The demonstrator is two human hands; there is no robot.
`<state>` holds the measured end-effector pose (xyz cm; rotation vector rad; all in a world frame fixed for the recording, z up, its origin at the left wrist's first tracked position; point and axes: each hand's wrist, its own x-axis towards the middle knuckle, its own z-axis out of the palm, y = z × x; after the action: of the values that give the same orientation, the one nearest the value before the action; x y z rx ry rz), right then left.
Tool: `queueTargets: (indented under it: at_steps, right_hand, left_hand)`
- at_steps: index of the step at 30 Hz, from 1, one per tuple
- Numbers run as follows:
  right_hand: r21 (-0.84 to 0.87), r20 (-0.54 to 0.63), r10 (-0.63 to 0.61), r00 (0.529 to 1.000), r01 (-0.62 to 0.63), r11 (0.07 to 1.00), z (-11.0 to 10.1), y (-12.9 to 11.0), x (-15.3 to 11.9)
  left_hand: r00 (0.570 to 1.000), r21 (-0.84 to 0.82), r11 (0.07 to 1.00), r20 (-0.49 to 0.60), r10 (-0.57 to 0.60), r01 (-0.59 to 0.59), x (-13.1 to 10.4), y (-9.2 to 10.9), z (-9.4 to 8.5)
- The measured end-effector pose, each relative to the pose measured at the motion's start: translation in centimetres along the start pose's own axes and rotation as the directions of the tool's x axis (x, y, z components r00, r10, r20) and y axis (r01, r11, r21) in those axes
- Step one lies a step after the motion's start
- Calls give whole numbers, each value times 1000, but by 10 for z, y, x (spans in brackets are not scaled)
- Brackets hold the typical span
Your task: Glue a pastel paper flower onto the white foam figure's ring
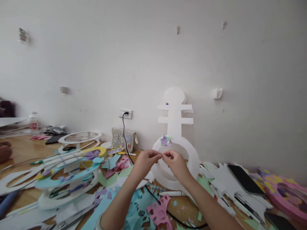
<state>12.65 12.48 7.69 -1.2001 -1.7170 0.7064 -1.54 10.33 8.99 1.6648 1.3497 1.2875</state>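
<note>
My left hand (149, 160) and my right hand (174, 160) meet at the fingertips, each closed in a pinch. Whatever is between the fingers is too small or hidden to make out. Just behind them a white guitar-like cutout (175, 124) stands upright against the wall, with a round top, side bars and a ring below. Purple and mint paper pieces (165, 140) sit at the upper left of its ring. Below my hands lie a pink paper sheet with cut-outs (159, 209) and blue cut paper (139, 204).
Scissors (72, 218) lie at the front left, near blue and white ring frames (69, 179). A black cable (124, 127) runs from the wall socket (129, 114) past a pouch (123, 139). Phone (246, 179) and pink ring (283, 201) are right. Another person's hand (5, 151) shows far left.
</note>
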Motion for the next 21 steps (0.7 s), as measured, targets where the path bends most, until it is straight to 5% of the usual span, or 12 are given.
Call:
queueTargets:
  at_steps: [5,9,13,21]
  right_hand:
    - [-155,-16,2,1000,-4,988,-11,-2,1]
    - [-362,-166,-71,984,6,932,-47,-8,25]
    - [-531,-269,-24,963,-127,838,-82,-7,55]
    - [-602,-85,144,986,-166,781,-95,19,71]
  left_hand:
    - [998,53,999,-58,-4,7,0,-5,2]
    - [994,139,990,-106,16,-1,5,-6,5]
    - [992,235,971,-111,58,-30,26,-5,10]
    - [968,351,930,-176,177,-106,77,-10,19]
